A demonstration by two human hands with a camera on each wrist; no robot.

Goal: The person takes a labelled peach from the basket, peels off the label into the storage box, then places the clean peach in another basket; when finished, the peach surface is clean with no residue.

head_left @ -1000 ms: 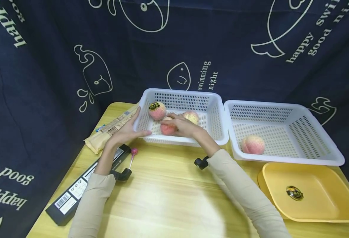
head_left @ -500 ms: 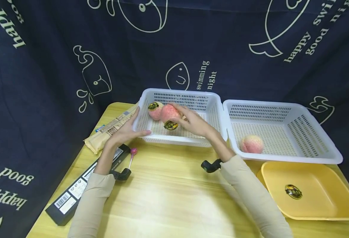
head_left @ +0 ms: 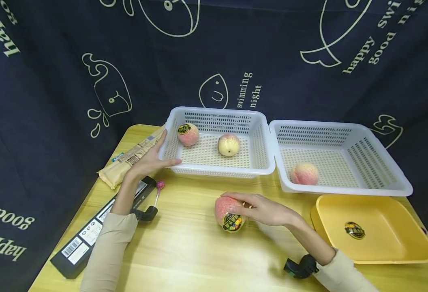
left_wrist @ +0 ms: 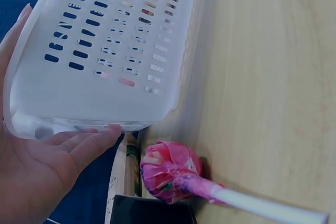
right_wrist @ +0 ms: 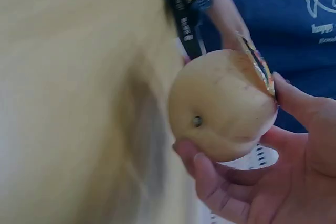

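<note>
Peach (head_left: 228, 213) with a gold-and-black sticker sits in my right hand (head_left: 263, 209), fingers and thumb curled round it, over the wooden table (head_left: 199, 251) just in front of the left white basket (head_left: 217, 172); whether it touches the tabletop I cannot tell. Right wrist view shows the same fruit (right_wrist: 223, 103) cupped in the fingers (right_wrist: 210, 169), pale underside and stem pit toward the camera. My left hand (head_left: 146, 162) lies flat and relaxed against that basket's near left corner, thumb along the rim, fingers straight; left wrist view confirms the palm (left_wrist: 37, 171) on the basket wall (left_wrist: 105, 51). Two peaches (head_left: 187, 134) (head_left: 229, 144) lie inside the left basket, well apart. One peach (head_left: 304, 173) lies in the right white basket (head_left: 345, 188). Pink lollipop (left_wrist: 170, 171) lies on the table just beside the left hand. Yellow tray (head_left: 378, 251) sits in front of the right basket.
</note>
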